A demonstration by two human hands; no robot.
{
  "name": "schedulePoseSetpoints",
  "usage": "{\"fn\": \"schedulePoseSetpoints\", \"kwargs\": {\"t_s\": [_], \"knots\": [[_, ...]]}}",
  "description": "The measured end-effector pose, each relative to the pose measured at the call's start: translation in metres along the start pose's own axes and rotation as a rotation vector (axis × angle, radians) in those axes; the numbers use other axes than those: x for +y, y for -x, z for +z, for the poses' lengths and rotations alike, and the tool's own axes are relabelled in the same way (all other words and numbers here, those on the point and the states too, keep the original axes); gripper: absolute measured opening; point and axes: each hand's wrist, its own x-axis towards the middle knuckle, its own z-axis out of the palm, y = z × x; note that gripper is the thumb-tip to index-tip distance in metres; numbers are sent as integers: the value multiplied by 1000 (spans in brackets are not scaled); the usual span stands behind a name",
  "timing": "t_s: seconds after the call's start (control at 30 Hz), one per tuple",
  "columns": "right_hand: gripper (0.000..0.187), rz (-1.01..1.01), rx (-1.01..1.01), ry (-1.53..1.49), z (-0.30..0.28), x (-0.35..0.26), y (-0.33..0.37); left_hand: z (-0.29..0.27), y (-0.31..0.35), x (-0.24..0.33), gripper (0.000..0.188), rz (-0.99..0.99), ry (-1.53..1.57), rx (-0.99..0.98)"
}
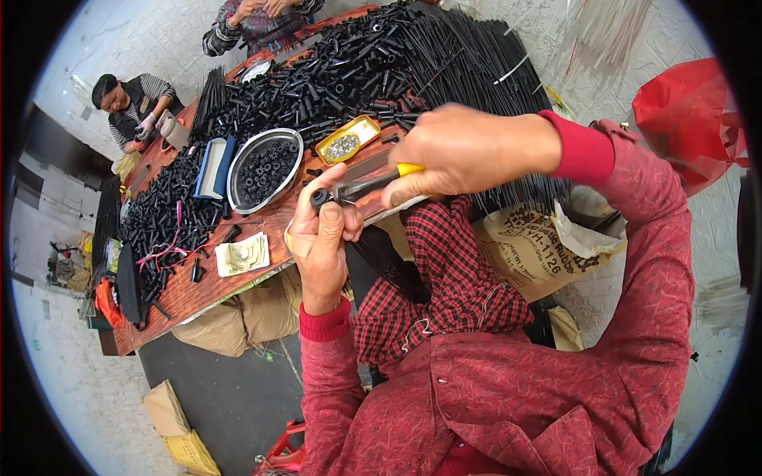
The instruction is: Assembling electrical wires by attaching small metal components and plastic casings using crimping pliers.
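My left hand (321, 238) is raised over the near edge of the table, its fingers closed round a short black tube (320, 198) with its open end showing. In my right hand (460, 155) is a yellow-handled metal hand tool (365, 187); its jaws or tip meet the tube beside my left fingers. Motion slightly smears the right hand, and its grip covers most of the handle. Just beyond the hands sits a yellow tray (321, 151) of small silver metal pieces (343, 146). Left of it, an oval metal-rimmed dish (232, 181) holds black rings (266, 170).
Black tubes (317, 87) lie heaped across the red-brown table (214, 278), with long black rods (484, 71) at its far right. A blue-white tray (213, 168) and pale pad (243, 254) lie left. A paper sack (524, 258) stands right. Two people work across the table.
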Motion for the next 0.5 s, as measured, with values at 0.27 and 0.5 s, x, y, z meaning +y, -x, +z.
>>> {"fn": "schedulePoseSetpoints", "kwargs": {"t_s": [0.27,0.5], "knots": [[48,337,-339,-930,17,1,14,0,-1,2,49,-35,90,-42],[38,20,189,-135,28,-1,38,1,-7,0,54,-39,98,-79]]}}
